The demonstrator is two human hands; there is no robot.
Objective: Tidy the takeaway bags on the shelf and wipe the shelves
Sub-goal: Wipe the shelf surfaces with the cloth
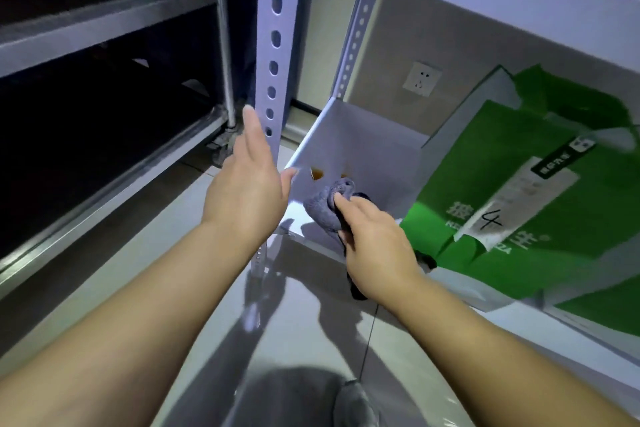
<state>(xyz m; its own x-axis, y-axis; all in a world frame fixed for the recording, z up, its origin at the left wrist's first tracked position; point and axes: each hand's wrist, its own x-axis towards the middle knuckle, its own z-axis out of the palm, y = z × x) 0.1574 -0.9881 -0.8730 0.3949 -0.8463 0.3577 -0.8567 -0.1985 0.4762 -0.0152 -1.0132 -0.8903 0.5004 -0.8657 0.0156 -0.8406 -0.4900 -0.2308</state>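
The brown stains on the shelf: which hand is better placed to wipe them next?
Probably the right: the right hand grips the grey cloth, just short of the brown stains on the shelf. The left hand is open and holds nothing.

The right hand (375, 239) grips a grey cloth (329, 208) on the white shelf (367, 135), near brown stains (317, 173). The left hand (247, 184) reaches, fingers straight, apparently touching the upright post (275, 45). Green takeaway bag (519, 184) sits beside.

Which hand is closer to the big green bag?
Right. The right hand, holding a cloth, is just left of the green bag; the left hand is farther left, by the shelf post.
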